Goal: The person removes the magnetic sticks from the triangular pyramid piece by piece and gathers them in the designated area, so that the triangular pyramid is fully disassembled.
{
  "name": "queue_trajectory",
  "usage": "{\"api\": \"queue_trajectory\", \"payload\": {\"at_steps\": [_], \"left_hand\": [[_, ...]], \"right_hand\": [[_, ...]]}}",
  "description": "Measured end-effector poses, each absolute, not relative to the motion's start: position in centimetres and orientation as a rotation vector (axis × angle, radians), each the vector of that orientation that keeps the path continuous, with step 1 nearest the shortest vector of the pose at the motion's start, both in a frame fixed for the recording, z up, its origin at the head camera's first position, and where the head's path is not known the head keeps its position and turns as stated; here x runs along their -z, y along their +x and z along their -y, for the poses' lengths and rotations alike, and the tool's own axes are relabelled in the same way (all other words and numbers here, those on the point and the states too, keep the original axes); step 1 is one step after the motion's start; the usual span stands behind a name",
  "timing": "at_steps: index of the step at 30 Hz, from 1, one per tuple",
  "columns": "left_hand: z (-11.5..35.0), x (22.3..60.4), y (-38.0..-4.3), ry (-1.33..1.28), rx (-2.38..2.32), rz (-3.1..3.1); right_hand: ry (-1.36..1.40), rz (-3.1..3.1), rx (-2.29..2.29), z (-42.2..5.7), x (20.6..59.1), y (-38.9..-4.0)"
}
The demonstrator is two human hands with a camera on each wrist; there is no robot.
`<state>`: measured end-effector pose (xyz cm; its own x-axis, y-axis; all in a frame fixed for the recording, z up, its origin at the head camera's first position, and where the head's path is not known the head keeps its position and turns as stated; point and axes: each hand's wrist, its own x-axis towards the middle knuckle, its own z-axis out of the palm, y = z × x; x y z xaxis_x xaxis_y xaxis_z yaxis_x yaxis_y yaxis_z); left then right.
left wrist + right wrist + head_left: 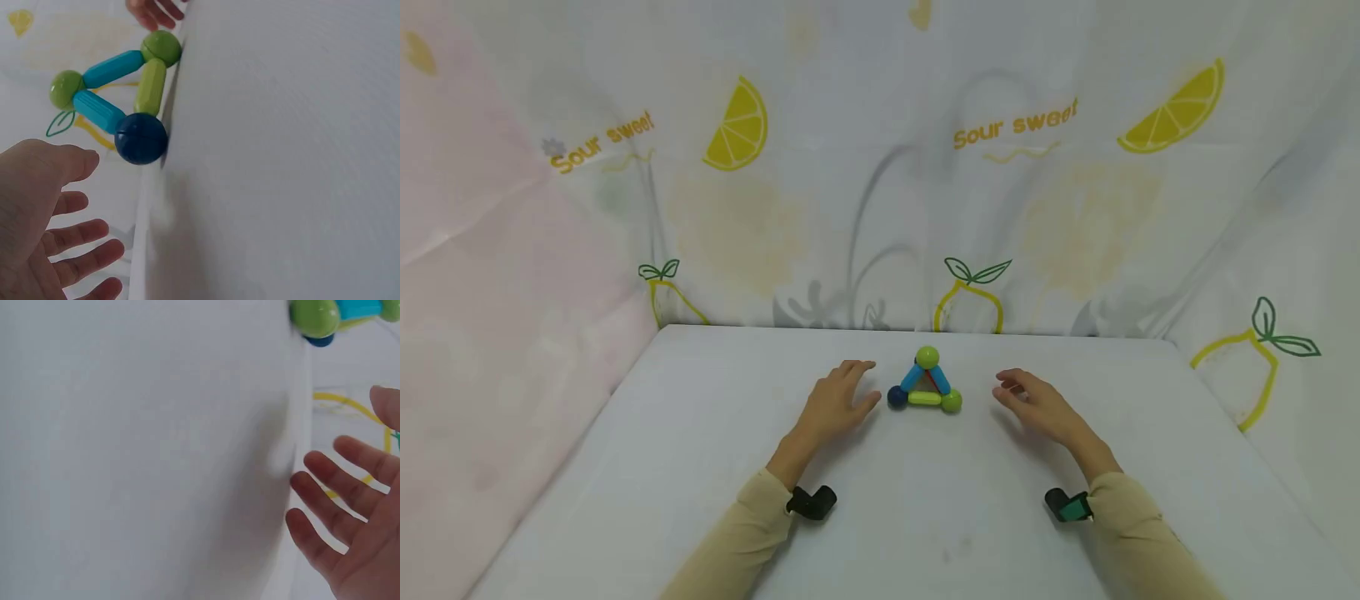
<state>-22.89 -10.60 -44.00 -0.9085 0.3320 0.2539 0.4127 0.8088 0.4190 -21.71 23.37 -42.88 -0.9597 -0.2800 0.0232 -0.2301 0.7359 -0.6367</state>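
A triangular frame of toy balls and rods stands on the white table between the two hands. Its top is a green ball (928, 357); a dark blue ball (897, 397) and another green ball (951, 401) form the lower corners. Two blue rods (100, 112) slope down from the top, and a yellow-green rod (924, 399) joins the lower balls. Part of a red rod (931, 379) shows behind. My left hand (835, 404) hovers left of the frame, fingers spread and holding nothing. On the other side, my right hand (1033, 404) is also apart from it, fingers loosely bent, palm bare.
The white table (962, 500) stretches toward the front under both forearms. Behind its back edge hangs a cloth (850, 208) printed with lemons and lettering. Each wrist wears a small black camera (812, 502) on a strap.
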Motion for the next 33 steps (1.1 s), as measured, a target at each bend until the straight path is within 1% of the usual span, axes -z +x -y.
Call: {"api": "queue_trajectory", "payload": {"at_steps": [5,8,12,15,20,25,33], "left_hand": [[9.2,43.5,-23.0,-0.623,0.94,2.805],[8.3,43.1,-23.2,-0.676,1.022,2.79],[7.1,42.2,-23.8,-0.77,1.035,2.784],[6.2,41.1,-24.4,-0.852,1.009,2.783],[5.0,39.9,-25.6,-1.007,1.064,2.795],[4.7,40.2,-26.3,-1.03,1.15,2.811],[4.9,41.6,-26.0,-1.11,1.11,2.651]], "right_hand": [[-0.399,-2.772,1.23,-21.9,42.8,-21.5],[-0.394,-2.745,1.334,-20.3,42.1,-20.9],[-0.448,-2.713,1.455,-18.6,42.2,-21.2],[-0.498,-2.698,1.492,-17.8,43.0,-22.0],[-0.507,-2.671,1.519,-16.5,43.3,-22.5],[-0.529,-2.657,1.531,-15.4,43.6,-22.6],[-0.53,-2.653,1.619,-14.2,44.3,-22.5]]}}
